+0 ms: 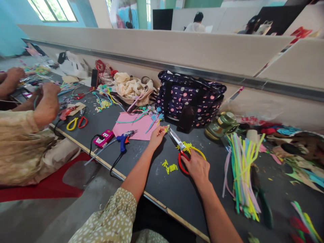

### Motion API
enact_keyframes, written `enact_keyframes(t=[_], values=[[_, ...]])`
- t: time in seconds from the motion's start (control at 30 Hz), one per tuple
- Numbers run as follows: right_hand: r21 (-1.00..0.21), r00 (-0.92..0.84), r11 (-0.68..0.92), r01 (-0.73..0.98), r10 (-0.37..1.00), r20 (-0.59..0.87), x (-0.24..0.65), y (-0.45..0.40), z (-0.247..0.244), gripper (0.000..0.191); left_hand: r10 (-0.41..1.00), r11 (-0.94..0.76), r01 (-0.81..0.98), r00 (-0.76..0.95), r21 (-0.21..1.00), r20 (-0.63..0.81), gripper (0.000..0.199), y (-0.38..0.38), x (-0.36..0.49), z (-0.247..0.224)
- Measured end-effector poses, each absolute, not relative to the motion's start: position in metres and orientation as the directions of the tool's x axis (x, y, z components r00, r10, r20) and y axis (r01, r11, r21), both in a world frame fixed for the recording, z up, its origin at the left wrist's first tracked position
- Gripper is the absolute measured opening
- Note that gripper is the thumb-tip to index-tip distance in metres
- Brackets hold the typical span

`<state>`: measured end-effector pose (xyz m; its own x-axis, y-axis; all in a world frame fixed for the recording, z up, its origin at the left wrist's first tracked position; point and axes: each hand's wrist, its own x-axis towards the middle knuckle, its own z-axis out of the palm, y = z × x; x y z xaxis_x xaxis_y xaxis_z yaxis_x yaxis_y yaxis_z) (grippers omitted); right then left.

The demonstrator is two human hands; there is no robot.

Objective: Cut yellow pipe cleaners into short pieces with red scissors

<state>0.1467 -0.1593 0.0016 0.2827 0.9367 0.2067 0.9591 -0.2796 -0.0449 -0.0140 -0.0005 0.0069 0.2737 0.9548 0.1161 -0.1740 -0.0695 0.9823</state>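
My right hand (198, 166) grips a pair of scissors (178, 139) with one red and one yellow handle loop. The blades are close together and point toward my left hand (157, 136). Between the fingertips of my left hand is a small yellow-green piece (167, 128), too small to make out fully. Cut yellow bits (173, 167) lie on the dark table below the scissors, and more yellow pieces (187, 146) lie behind the blades. A pink sheet (131, 123) with blue and green pipe cleaners (154, 118) on it is just left of my left hand.
A blue glue gun (123, 141) and a magenta device (104, 138) lie left. A patterned bag (189, 101) and a green jar (220, 125) stand behind. To the right is a bundle of pipe cleaners (244, 175). A co-worker's hand (49, 98) works at far left, near other scissors (77, 123).
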Motion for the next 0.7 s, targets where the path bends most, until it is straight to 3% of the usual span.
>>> enact_keyframes(t=[0.3,0.7], values=[[-0.207,0.301,-0.256,0.944,0.926,0.226,0.1459,-0.1599,0.0039,0.042,0.958,0.194,-0.362,0.269,0.912,-0.097,0.027,0.0035,-0.0171,0.0095],[-0.235,0.244,-0.183,0.955,0.933,0.264,0.1446,-0.1618,0.0013,0.045,0.935,0.248,-0.406,0.339,0.880,-0.108,0.029,0.0036,-0.0172,0.0054]])
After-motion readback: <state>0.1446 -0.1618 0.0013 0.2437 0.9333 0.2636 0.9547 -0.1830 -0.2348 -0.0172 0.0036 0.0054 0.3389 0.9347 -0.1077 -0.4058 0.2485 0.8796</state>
